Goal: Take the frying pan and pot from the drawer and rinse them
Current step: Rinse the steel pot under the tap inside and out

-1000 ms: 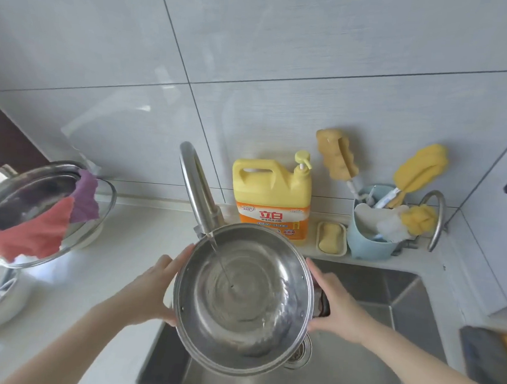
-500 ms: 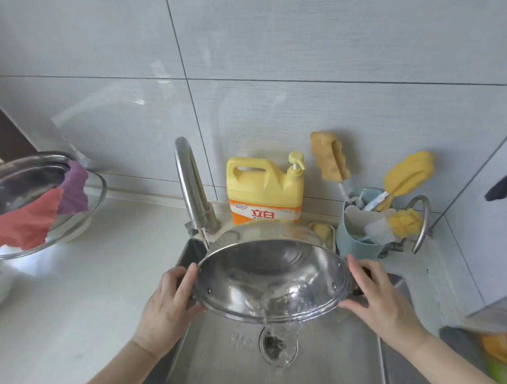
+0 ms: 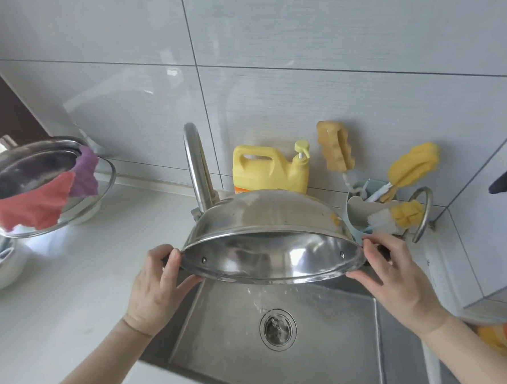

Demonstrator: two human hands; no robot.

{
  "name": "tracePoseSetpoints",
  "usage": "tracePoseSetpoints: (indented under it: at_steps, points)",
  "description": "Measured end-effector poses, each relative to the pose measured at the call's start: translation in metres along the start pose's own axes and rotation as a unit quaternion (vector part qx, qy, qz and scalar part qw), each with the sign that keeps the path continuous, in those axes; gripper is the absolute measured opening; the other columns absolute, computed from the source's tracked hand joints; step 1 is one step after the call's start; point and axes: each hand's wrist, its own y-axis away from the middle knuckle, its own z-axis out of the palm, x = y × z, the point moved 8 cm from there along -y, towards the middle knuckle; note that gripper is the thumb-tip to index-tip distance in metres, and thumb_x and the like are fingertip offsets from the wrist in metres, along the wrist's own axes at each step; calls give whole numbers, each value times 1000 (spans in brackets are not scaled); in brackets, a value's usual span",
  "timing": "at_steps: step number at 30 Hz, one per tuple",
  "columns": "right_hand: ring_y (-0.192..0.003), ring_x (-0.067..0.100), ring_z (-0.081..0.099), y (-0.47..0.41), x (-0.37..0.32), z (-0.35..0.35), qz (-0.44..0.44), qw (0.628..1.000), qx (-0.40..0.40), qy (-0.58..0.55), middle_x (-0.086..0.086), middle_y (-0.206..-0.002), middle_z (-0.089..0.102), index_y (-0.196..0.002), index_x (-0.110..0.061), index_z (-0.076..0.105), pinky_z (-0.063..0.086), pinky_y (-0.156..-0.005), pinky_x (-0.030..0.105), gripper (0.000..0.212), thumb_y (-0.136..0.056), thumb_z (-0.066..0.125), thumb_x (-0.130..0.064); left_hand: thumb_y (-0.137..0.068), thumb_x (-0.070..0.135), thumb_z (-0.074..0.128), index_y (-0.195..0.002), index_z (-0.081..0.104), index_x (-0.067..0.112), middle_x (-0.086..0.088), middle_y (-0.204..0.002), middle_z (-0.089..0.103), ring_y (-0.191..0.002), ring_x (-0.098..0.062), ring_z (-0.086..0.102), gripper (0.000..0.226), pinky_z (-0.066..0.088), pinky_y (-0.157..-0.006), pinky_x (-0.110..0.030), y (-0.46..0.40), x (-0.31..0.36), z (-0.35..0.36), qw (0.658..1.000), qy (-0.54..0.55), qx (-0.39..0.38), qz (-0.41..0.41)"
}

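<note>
A shiny steel pot (image 3: 274, 219) is held over the sink (image 3: 309, 370), tipped far over so its open mouth faces me and down. My left hand (image 3: 157, 287) grips its left side handle and my right hand (image 3: 395, 274) grips its right side handle. A few drops of water fall from the rim toward the drain (image 3: 278, 328). The curved tap (image 3: 196, 164) stands just behind the pot's left side. No frying pan can be made out for certain.
A yellow detergent bottle (image 3: 269, 172) and a blue holder (image 3: 355, 204) with sponge brushes stand behind the sink. A steel lid or bowl (image 3: 25, 163) with red and purple cloths sits on the white counter (image 3: 63, 269) at left.
The pot went from level under the running tap to tipped steeply toward me, and the water poured out into the sink. Both hands stayed on its handles.
</note>
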Motion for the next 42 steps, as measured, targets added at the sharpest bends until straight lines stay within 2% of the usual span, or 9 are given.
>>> tracePoseSetpoints:
  at_steps: [4,6,10,14,18,23,28,36,42]
  points:
    - [-93,20,52,18,1,12,0,1000,-24,-15,14,-118,44,-156,-26,7,61,-69,39,94,-82,64,-32,-79,32,72,-154,8,16,-19,-105,46,-83,-30,51,100,51,-48,-35,25,7,12,997,19,-62,-33]
    - [-93,20,52,28,-2,23,8,998,-59,-32,13,-118,45,-156,-25,6,57,-76,34,108,-76,77,-29,-81,36,69,-148,17,12,-18,-106,47,-85,-30,51,88,52,-47,-35,44,12,20,994,37,-92,-54]
    - [-87,17,62,48,-8,59,55,980,-172,-84,10,-121,45,-156,-27,4,59,-61,27,143,-48,97,-21,-82,42,65,-142,23,8,-16,-106,47,-86,-25,51,81,54,-47,-33,79,7,35,980,59,-153,-115]
    - [-101,11,54,41,-13,88,60,975,-184,-111,6,-124,44,-155,-30,8,57,-68,25,137,-51,96,-20,-91,53,52,-143,25,9,-14,-107,48,-86,-24,51,74,53,-45,-32,94,-18,37,967,55,-184,-169]
    - [-101,12,52,20,-20,117,45,972,-195,-125,5,-124,45,-154,-27,15,56,-72,25,128,-54,95,-21,-75,54,60,-146,23,14,-13,-107,49,-88,-23,51,90,54,-43,-34,108,-48,38,940,57,-243,-231]
    - [-101,13,51,-12,-33,144,3,972,-195,-133,5,-123,44,-152,-24,19,53,-74,25,123,-56,95,-20,-89,64,46,-142,27,11,-9,-108,47,-65,-18,61,77,50,-38,-31,115,-72,25,938,48,-224,-260]
    - [-100,13,50,-39,-47,164,-25,970,-193,-146,6,-122,45,-148,-20,23,53,-70,25,116,-57,94,-19,-79,55,59,-138,32,7,-11,-106,48,-55,-12,64,80,49,-36,-29,119,-89,11,938,29,-205,-279]
    - [-102,17,57,-56,-61,184,-39,964,-197,-176,5,-125,43,-150,-24,20,57,-71,29,117,-59,93,-17,-91,67,42,-137,32,4,-13,-106,48,-53,-13,64,79,50,-36,-30,123,-103,-1,942,14,-191,-275]
    - [-105,13,51,-40,-31,166,-10,969,-187,-158,4,-125,44,-151,-26,20,55,-79,29,117,-60,93,-18,-78,53,60,-140,29,10,-10,-106,46,-58,-15,65,82,53,-40,-32,105,-90,26,949,33,-201,-240]
